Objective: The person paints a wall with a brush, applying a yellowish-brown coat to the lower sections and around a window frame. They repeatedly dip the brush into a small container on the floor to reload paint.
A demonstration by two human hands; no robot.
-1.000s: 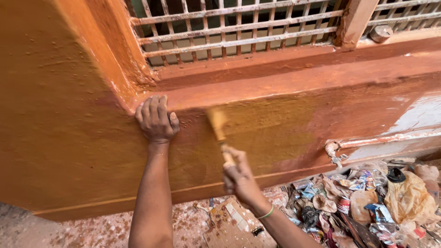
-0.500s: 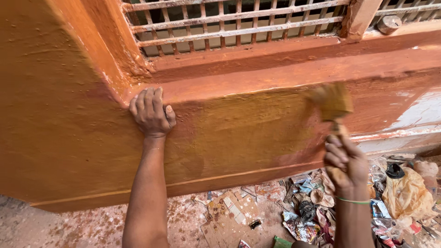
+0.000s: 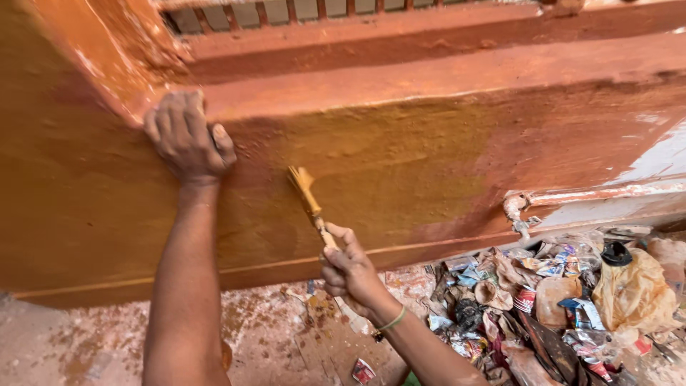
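Observation:
My left hand (image 3: 187, 136) presses flat against the wall (image 3: 400, 157), gripping the edge of a reddish ledge (image 3: 443, 71). My right hand (image 3: 350, 268) holds a paintbrush (image 3: 309, 196) by its handle. The yellow-stained bristles touch the wall just right of my left hand. The wall's middle is coated in ochre-yellow paint, while the part to the right stays reddish-brown. A thin green band circles my right wrist.
A metal window grille (image 3: 286, 11) runs along the top above the ledge. A small pipe stub (image 3: 516, 211) sticks out of the wall at the right. Below it lies a heap of litter and wrappers (image 3: 564, 300) on paint-spattered ground (image 3: 86, 343).
The brush swung from the right part of the wall back to the left, close to my left hand. The view has shifted downward. My left hand stays on the ledge.

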